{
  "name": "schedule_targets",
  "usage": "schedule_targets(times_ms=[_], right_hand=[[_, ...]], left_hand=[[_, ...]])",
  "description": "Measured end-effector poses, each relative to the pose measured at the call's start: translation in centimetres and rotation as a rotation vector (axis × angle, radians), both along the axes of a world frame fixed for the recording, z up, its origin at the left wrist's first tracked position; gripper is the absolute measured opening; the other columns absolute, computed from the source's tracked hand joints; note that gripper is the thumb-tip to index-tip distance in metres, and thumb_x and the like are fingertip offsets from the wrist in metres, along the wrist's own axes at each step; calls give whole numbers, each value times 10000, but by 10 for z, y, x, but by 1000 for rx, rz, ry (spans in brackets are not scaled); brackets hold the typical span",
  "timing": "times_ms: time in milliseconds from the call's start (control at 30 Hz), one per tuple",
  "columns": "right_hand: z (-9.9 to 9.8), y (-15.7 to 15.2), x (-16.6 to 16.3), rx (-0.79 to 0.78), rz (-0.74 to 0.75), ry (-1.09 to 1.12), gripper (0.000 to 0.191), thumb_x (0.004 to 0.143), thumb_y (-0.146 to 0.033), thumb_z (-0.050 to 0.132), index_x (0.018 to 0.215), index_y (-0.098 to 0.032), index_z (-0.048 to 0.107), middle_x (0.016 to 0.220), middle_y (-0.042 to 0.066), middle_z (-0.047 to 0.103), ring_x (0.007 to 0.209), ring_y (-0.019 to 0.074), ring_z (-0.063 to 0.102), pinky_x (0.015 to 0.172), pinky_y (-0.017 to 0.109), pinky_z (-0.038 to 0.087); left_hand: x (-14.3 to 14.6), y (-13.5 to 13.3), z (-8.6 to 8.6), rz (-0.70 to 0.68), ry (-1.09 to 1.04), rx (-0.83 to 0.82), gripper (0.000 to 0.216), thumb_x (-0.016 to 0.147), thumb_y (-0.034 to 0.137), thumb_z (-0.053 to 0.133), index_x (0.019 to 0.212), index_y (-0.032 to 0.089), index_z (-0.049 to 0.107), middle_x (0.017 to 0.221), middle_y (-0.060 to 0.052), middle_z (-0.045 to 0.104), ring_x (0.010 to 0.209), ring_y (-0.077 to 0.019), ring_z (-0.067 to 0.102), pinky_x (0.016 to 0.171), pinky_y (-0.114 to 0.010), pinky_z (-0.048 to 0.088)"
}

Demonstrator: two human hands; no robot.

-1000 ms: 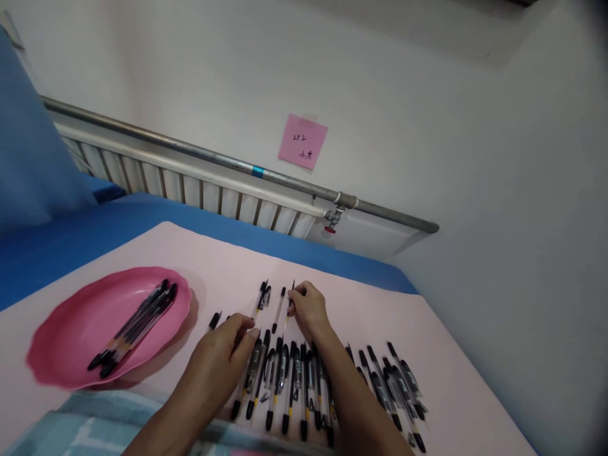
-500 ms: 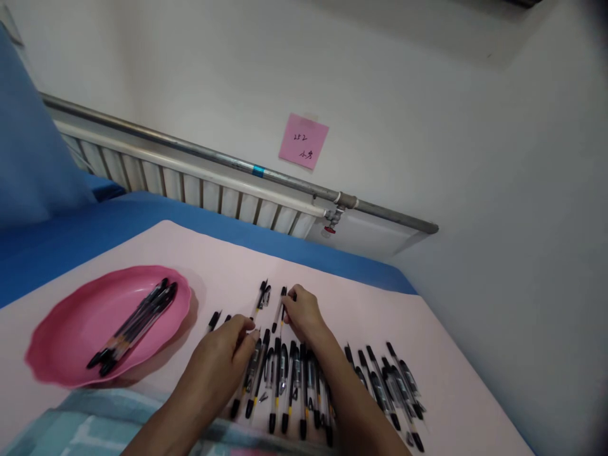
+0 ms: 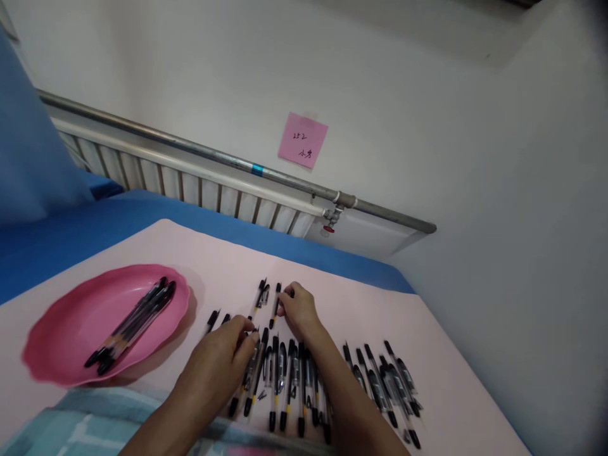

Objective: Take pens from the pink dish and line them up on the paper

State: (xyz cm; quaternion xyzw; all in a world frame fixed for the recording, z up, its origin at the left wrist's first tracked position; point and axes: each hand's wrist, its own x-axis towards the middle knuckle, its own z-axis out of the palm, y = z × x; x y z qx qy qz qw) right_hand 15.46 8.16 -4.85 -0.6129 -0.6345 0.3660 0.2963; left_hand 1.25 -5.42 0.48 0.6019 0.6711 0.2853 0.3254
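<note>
My left hand (image 3: 222,356) is closed in a pinch above the left end of a row of pens (image 3: 284,386); whatever its fingertips hold is hidden. Farther forward, my right hand (image 3: 299,310) is closed, its fingertips at a slim black-capped pen (image 3: 275,306). A small dark end also shows by its knuckles. Just left of that pen lie another pen (image 3: 257,299) and a loose clear-and-black cap (image 3: 265,294). The row has clear barrels, black ends and yellow bands, with small clips among them. My right forearm covers part of it.
At the left, a pink scalloped dish (image 3: 52,335) holds several capped pens (image 3: 137,323). More pens and caps (image 3: 384,383) lie right of my right forearm. A pale pink sheet (image 3: 456,367) covers the blue table (image 3: 142,206). A radiator (image 3: 190,183) and pipe stand behind.
My right hand has shifted slightly left and away from me, and the pen at its fingertips has moved a little the same way. My left hand stays nearly in place.
</note>
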Motion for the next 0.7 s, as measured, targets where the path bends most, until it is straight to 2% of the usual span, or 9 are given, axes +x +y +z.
schedule_targets(times_ms=[300, 533, 700], right_hand=[[3, -2, 3, -64, 36, -1, 56, 659, -144, 467, 634, -194, 460, 416, -61, 506, 401, 118, 575, 379, 167, 331], [12, -9, 6, -186, 109, -129, 162, 554, -35, 475, 553, -196, 487, 289, -66, 448, 282, 124, 474, 341, 187, 294], [19, -14, 8, -216, 136, -185, 143, 582, -70, 480, 529, -203, 478, 262, -58, 426, 250, 123, 428, 331, 203, 287]], left_hand=[[-1, 0, 0, 6, 4, -5, 201, 837, 312, 361, 870, 215, 534, 829, -33, 659, 785, -191, 597, 652, -270, 362], [-1, -1, 0, -9, 8, -12, 204, 836, 323, 362, 873, 220, 535, 817, -27, 663, 772, -194, 599, 648, -274, 360], [-1, 1, -1, -9, 32, -16, 208, 833, 314, 362, 870, 211, 538, 832, -41, 664, 783, -202, 600, 649, -280, 370]])
